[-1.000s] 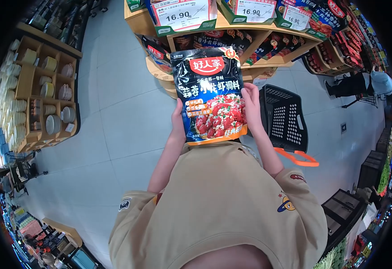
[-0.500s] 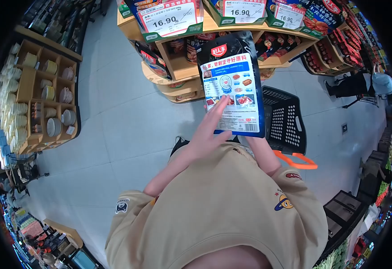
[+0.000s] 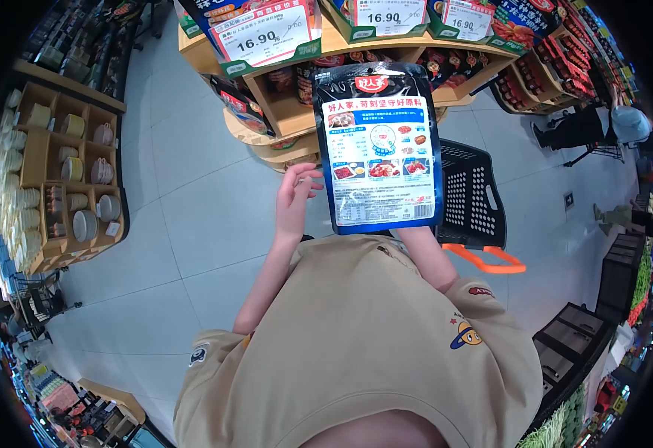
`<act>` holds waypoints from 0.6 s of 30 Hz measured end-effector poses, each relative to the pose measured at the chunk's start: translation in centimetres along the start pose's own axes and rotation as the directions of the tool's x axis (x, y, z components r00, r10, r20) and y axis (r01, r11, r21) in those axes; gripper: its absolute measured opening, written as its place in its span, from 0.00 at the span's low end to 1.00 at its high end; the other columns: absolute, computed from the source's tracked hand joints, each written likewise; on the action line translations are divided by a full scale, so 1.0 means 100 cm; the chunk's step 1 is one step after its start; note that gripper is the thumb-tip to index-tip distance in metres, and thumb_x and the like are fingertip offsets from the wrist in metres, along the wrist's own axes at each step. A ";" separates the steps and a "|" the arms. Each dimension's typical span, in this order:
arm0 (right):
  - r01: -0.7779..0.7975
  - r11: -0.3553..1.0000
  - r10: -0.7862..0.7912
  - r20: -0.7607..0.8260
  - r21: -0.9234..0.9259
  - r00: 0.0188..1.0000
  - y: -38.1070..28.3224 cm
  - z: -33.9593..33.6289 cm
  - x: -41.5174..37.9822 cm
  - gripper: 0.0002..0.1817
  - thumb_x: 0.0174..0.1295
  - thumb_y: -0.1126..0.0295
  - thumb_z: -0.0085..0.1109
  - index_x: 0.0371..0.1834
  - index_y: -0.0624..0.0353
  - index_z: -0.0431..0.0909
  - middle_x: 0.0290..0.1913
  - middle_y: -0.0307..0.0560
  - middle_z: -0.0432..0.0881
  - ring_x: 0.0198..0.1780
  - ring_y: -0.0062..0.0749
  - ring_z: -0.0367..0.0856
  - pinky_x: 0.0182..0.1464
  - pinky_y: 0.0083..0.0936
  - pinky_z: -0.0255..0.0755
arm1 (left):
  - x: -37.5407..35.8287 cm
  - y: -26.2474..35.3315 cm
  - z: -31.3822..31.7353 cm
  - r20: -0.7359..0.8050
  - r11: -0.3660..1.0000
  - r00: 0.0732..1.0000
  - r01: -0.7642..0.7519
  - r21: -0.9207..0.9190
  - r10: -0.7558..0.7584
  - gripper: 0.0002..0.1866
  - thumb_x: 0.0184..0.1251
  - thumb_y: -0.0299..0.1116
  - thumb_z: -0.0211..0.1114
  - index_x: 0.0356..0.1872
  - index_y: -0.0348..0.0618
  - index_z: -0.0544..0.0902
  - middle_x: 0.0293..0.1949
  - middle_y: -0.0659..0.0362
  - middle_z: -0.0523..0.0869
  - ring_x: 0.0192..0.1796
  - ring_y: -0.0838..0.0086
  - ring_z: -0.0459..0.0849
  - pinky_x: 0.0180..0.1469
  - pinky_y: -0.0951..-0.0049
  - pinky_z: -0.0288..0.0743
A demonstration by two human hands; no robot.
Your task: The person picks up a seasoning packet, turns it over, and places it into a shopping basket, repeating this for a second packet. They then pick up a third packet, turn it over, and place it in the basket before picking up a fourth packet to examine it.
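A black and blue seasoning packet [image 3: 380,145] faces me upright in front of my chest, its printed back with pictures and a barcode turned towards me. My right hand [image 3: 418,237] supports it from behind; only the wrist and forearm show below the packet's lower edge, and the fingers are hidden. Just left of the packet, my left hand [image 3: 298,196] is raised with loosely bent fingers. It holds nothing and does not touch the packet.
Ahead stands a wooden display shelf [image 3: 282,112] with similar packets and 16.90 price cards [image 3: 259,37]. A black shopping basket [image 3: 472,198] with an orange handle [image 3: 487,259] is at the right. Bowls fill a wooden rack [image 3: 80,172] at left. A person [image 3: 576,128] stands far right.
My left hand has come off the packet's face and moved left. The packet now faces me more squarely, held by the right hand. The view has shifted slightly.
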State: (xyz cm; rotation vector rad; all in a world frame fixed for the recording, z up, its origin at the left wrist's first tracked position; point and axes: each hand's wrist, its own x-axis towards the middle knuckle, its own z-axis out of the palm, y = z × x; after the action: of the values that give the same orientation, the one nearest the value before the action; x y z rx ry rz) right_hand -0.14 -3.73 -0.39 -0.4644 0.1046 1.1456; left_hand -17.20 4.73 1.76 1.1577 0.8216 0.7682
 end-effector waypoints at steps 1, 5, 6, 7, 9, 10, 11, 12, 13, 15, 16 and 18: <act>0.000 1.000 0.000 -0.009 -0.003 1.000 0.001 0.000 -0.001 0.25 0.60 0.56 0.34 0.57 0.60 0.55 0.55 0.51 0.61 0.54 0.40 0.63 0.53 0.36 0.60 | 0.001 -0.002 0.001 0.000 1.000 1.000 0.001 0.000 -0.001 0.12 0.59 0.32 0.46 0.42 0.39 0.69 0.36 0.61 0.76 0.33 0.81 0.72 0.37 0.82 0.64; -0.014 1.000 0.014 -0.030 -0.013 0.999 0.003 -0.003 -0.002 0.25 0.60 0.56 0.34 0.57 0.59 0.55 0.55 0.51 0.61 0.54 0.41 0.63 0.53 0.36 0.60 | 0.000 -0.008 0.002 0.057 0.997 0.997 0.061 -0.052 -0.058 0.13 0.60 0.32 0.46 0.43 0.39 0.69 0.36 0.63 0.76 0.35 0.82 0.72 0.37 0.83 0.64; -0.018 1.000 0.017 -0.033 -0.016 0.999 0.003 -0.003 -0.002 0.25 0.60 0.56 0.34 0.57 0.59 0.55 0.55 0.51 0.61 0.54 0.41 0.63 0.53 0.36 0.60 | 0.000 -0.008 0.003 0.076 0.995 0.995 0.073 -0.068 -0.068 0.13 0.60 0.33 0.46 0.44 0.39 0.69 0.36 0.63 0.76 0.35 0.83 0.72 0.37 0.83 0.64; -0.019 1.000 0.018 -0.038 -0.018 0.999 0.003 -0.003 -0.002 0.25 0.60 0.56 0.34 0.57 0.59 0.55 0.55 0.51 0.61 0.54 0.41 0.63 0.53 0.36 0.60 | 0.001 -0.009 0.003 0.074 0.995 0.995 0.073 -0.069 -0.068 0.13 0.60 0.33 0.46 0.44 0.39 0.69 0.36 0.63 0.76 0.35 0.83 0.72 0.37 0.83 0.64; -0.022 1.000 0.021 -0.043 -0.022 0.999 0.002 -0.003 -0.002 0.25 0.60 0.55 0.34 0.57 0.59 0.55 0.55 0.51 0.61 0.54 0.41 0.63 0.53 0.36 0.60 | 0.001 -0.010 0.003 0.090 0.994 0.993 0.088 -0.066 -0.082 0.12 0.61 0.33 0.45 0.44 0.41 0.69 0.36 0.64 0.75 0.35 0.85 0.71 0.37 0.84 0.64; -0.023 0.999 0.021 -0.046 -0.027 0.999 0.002 -0.004 -0.001 0.25 0.60 0.55 0.34 0.57 0.59 0.55 0.55 0.51 0.61 0.54 0.41 0.63 0.53 0.36 0.60 | 0.001 -0.010 0.003 0.089 0.994 0.993 0.088 -0.067 -0.082 0.12 0.61 0.33 0.45 0.44 0.41 0.69 0.36 0.64 0.75 0.35 0.85 0.71 0.37 0.84 0.64; -0.026 0.999 0.025 -0.049 -0.030 0.999 0.002 -0.004 -0.001 0.25 0.60 0.55 0.34 0.57 0.59 0.55 0.55 0.51 0.61 0.54 0.41 0.63 0.54 0.37 0.60 | 0.000 -0.009 0.004 0.090 0.994 0.993 0.086 -0.072 -0.079 0.12 0.61 0.33 0.45 0.43 0.41 0.69 0.36 0.65 0.75 0.36 0.85 0.71 0.37 0.83 0.64; -0.031 0.999 0.029 -0.051 -0.028 0.998 0.002 -0.004 -0.001 0.25 0.60 0.55 0.34 0.57 0.59 0.55 0.55 0.51 0.61 0.54 0.41 0.63 0.54 0.37 0.60 | 0.000 -0.009 0.004 0.089 0.994 0.993 0.082 -0.076 -0.075 0.12 0.61 0.33 0.45 0.43 0.42 0.70 0.36 0.65 0.75 0.36 0.85 0.71 0.38 0.83 0.64; -0.033 0.999 0.031 -0.052 -0.033 0.998 0.002 -0.003 0.000 0.25 0.60 0.55 0.34 0.57 0.59 0.55 0.55 0.51 0.61 0.54 0.41 0.63 0.54 0.37 0.60 | 0.000 -0.009 0.004 0.085 0.994 0.994 0.080 -0.077 -0.073 0.12 0.61 0.33 0.45 0.43 0.42 0.70 0.36 0.65 0.75 0.36 0.85 0.71 0.38 0.83 0.64; -0.039 0.999 0.037 -0.055 -0.036 0.998 0.002 -0.004 0.000 0.25 0.60 0.55 0.34 0.57 0.59 0.55 0.55 0.51 0.61 0.54 0.41 0.63 0.54 0.37 0.60 | 0.001 -0.010 0.003 0.092 0.995 0.994 0.069 -0.066 -0.063 0.11 0.61 0.33 0.45 0.42 0.42 0.70 0.35 0.66 0.75 0.37 0.85 0.71 0.38 0.83 0.64; -0.043 0.998 0.040 -0.055 -0.041 0.998 0.002 -0.003 0.000 0.25 0.60 0.55 0.34 0.57 0.59 0.55 0.55 0.51 0.61 0.54 0.41 0.62 0.54 0.37 0.60 | 0.001 -0.010 0.003 0.087 0.995 0.994 0.067 -0.067 -0.061 0.11 0.61 0.33 0.45 0.42 0.42 0.70 0.35 0.66 0.75 0.37 0.85 0.71 0.38 0.83 0.64; -0.048 0.998 0.045 -0.060 -0.044 0.997 0.001 -0.003 0.002 0.25 0.60 0.55 0.34 0.57 0.59 0.55 0.55 0.51 0.61 0.54 0.41 0.62 0.54 0.37 0.60 | 0.002 -0.008 0.003 0.092 0.995 0.994 0.065 -0.069 -0.059 0.11 0.61 0.33 0.45 0.42 0.41 0.71 0.34 0.66 0.74 0.36 0.85 0.71 0.38 0.83 0.65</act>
State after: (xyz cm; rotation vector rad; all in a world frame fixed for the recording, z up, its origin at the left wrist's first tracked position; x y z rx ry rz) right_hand -0.14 -3.65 -0.79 -0.5387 0.1411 1.1825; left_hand -16.75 4.54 1.00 1.0897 0.7461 0.6845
